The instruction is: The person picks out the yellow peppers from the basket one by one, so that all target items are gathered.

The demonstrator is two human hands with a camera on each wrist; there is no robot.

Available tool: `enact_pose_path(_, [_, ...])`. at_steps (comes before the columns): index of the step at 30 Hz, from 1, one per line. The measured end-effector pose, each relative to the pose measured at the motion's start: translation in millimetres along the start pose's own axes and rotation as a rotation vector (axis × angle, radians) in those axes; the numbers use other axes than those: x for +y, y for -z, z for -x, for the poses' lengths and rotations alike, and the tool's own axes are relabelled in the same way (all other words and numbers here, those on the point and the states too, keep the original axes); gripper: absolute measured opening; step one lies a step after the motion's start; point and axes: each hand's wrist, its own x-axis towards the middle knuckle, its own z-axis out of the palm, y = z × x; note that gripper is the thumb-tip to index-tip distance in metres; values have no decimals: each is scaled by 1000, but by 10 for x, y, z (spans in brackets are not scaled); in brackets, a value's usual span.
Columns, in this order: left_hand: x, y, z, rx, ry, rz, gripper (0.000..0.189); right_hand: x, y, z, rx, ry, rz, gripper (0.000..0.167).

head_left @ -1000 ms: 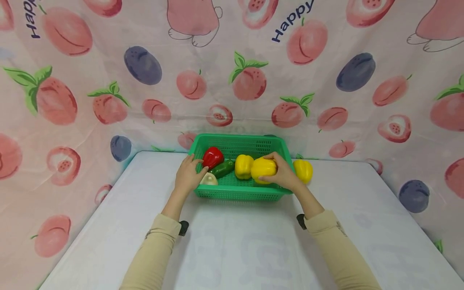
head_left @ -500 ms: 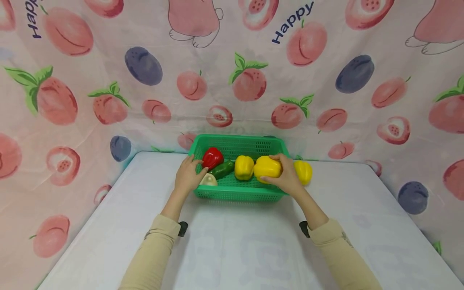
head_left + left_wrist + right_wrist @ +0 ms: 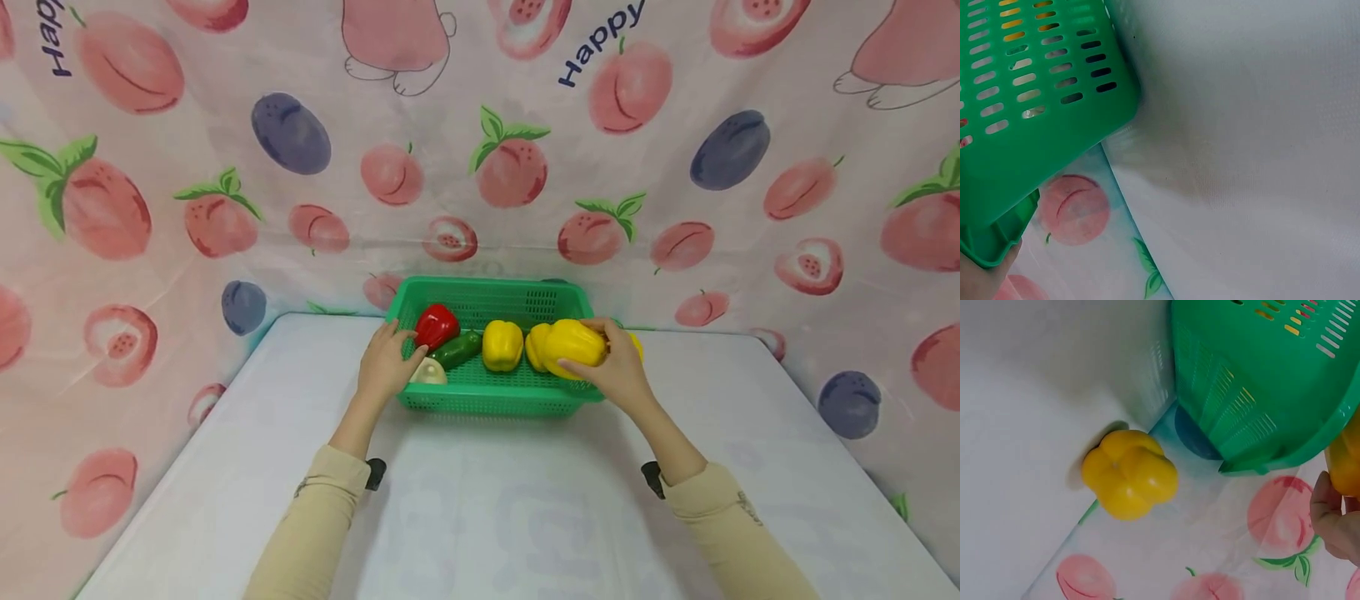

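1. Here we are at the right end of the green basket (image 3: 491,390), and the right hand (image 3: 621,367) has the held pepper (image 3: 576,344), a big yellow one: thumb along the near side, fingers bent round the far side.
2. That grip is opened just to the pepper's width. Good work here likely means even pressure, since the smooth skin could roll if one side pushes harder.
3. Close company: the neighbouring yellow pepper (image 3: 536,347) peeks out to the left. Whether the two touch, I can't tell, so any shift wants to be gentle.
4. Watch the rim! It runs right by the hand, so clearance matters; a low path could bump the pepper or tug the basket.
5. Outside, the loose yellow pepper (image 3: 1129,475) sits on the white table (image 3: 487,508) just beside the basket, mostly hidden behind the hand from above. Knuckles and wrist should give it room.
6. Over on the other flank, the left hand (image 3: 384,362) lies across the left rim, thumb and forefinger apart; whether it pinches the plastic, I can't tell. Light, level pressure there should steady things nicely.
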Motion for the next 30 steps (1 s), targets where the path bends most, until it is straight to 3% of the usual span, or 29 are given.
enact_pose_path(7, [-2,-19,-16,-3,-12,0,48,66,85,83,42,-1,120,71])
enact_pose_path(15, [-13,-30,-15,0,-12,-15,48,86,196,166,27,-75,181,82])
enact_pose_path(30, [-11,1,-11,4,-10,-15,47,131,370,292,103,-93,121,71])
